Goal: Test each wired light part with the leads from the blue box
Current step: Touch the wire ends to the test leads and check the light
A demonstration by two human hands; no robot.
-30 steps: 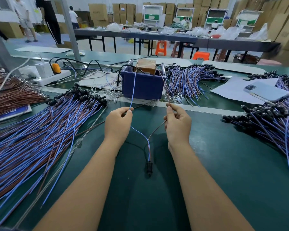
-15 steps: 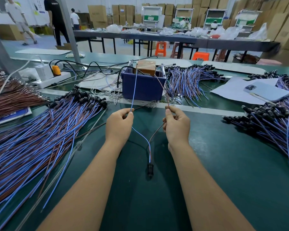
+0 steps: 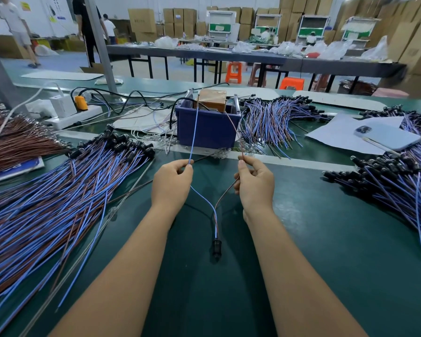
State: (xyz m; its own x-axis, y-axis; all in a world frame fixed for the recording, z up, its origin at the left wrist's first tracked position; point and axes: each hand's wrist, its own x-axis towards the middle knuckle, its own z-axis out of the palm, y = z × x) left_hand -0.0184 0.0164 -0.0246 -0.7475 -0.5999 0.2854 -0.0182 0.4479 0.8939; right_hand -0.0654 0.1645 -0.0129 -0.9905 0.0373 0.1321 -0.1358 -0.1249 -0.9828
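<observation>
Head view, item: wired light part (image 3: 216, 248), black body resting on tabletop (image 3: 301, 239) between forearms; left hand (image 3: 171, 182) pinches blue wire, right hand (image 3: 254, 183) pinches brown wire, spread apart toward blue box (image 3: 206, 128), seemingly to meet separate leads

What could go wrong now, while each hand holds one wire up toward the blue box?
1. The left hand pinches the blue wire and the right hand the brown wire; a thin wire could slip from the fingers and spoil the test.
2. The black light part hangs free over the table, so it may swing and pull the wires.
3. The untested pile lies near; the dangling part might snag it.
</observation>
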